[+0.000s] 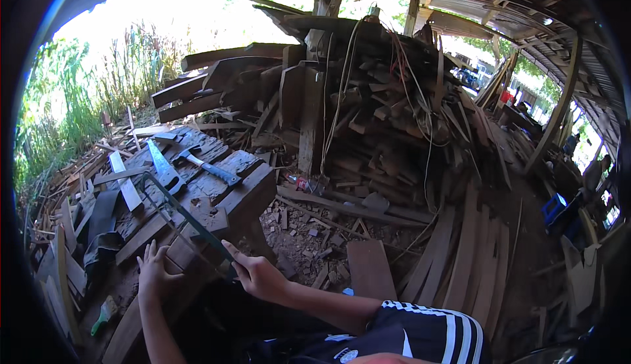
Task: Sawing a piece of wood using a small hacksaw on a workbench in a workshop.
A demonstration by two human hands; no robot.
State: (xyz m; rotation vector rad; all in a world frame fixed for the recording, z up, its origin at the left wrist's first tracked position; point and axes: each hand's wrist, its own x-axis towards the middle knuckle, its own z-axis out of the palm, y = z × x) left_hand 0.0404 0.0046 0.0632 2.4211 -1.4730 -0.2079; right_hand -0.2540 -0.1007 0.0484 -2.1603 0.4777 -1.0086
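Note:
My right hand is closed around the handle end of a dark green hacksaw. The saw slants away to the upper left over the workbench, with its thin blade on the lower left side. At the bench's near edge, my left hand has its fingers spread beside a wooden piece under the blade. Whether the teeth touch the wood, I cannot tell. Farther back on the bench lie a claw hammer with a blue and black handle and a handsaw with a pale blade.
A light wooden strip lies left of the tools. A green-handled brush is at the lower left. Behind the bench rises a large stack of timber with hanging cords. Long planks and a flat board lie to the right.

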